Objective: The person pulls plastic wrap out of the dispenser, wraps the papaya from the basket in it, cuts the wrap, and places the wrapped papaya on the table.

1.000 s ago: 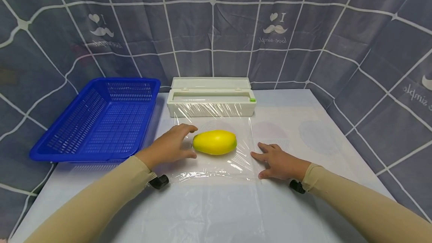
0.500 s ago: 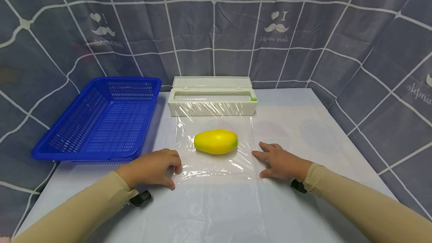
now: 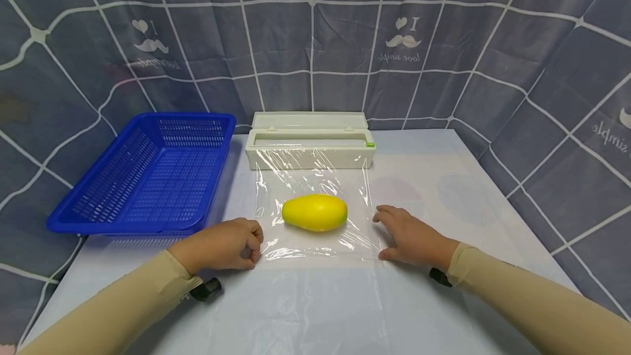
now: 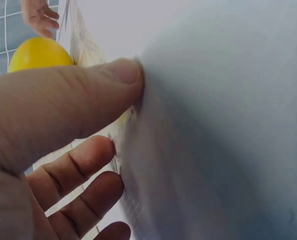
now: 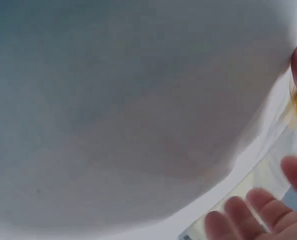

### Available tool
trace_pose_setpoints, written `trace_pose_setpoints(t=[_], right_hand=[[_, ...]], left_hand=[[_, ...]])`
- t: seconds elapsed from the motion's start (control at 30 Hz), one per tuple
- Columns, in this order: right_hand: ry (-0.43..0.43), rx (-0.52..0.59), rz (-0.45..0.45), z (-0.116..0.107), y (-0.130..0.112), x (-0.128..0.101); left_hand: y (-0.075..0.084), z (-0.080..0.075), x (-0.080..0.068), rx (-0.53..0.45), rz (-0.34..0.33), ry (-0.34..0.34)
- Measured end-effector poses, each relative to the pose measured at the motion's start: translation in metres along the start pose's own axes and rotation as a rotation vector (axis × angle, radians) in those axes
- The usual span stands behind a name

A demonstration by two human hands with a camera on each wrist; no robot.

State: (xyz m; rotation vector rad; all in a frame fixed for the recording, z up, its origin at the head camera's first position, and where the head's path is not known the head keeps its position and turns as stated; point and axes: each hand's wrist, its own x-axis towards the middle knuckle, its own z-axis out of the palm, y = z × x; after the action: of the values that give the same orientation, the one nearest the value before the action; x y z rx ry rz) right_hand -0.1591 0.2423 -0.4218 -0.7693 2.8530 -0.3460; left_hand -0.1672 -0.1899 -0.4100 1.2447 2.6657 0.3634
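A yellow oblong fruit, like a papaya, lies on a sheet of clear cling film on the white-covered table. The film runs from an uncovered white cling film dispenser behind it. At the film's near left corner, my left hand pinches the edge between thumb and curled fingers; the left wrist view shows the thumb in front, hiding part of the grip. My right hand is by the near right edge, fingers loosely spread and thumb low at the film. Whether that thumb touches it, I cannot tell.
A blue perforated plastic basket stands on the left of the table, just beyond my left forearm. The dispenser's lid is tipped back. A grey gridded curtain hangs behind and along both sides.
My left hand has moved from beside the fruit toward the near left corner, and its fingers have curled in on the film. The fruit sits slightly nearer me; the right hand has shifted a little.
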Motion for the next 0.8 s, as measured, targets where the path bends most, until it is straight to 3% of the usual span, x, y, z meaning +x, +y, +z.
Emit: trace_pose_setpoints(t=[0.3, 0.43, 0.6, 0.8], right_hand=[[0.092, -0.002, -0.238, -0.001, 0.004, -0.003], [0.059, -0.013, -0.334, -0.001, 0.002, -0.003], [0.02, -0.143, -0.362, 0.001, -0.002, -0.004], [0.089, -0.289, -0.438, 0.002, -0.007, -0.003]], left_hand=[[0.002, -0.004, -0.001, -0.053, -0.016, -0.004], [0.002, -0.007, -0.001, -0.098, 0.007, 0.014], [0.001, -0.01, -0.002, -0.12, -0.013, 0.002], [-0.001, -0.014, -0.003, -0.139, -0.045, -0.026]])
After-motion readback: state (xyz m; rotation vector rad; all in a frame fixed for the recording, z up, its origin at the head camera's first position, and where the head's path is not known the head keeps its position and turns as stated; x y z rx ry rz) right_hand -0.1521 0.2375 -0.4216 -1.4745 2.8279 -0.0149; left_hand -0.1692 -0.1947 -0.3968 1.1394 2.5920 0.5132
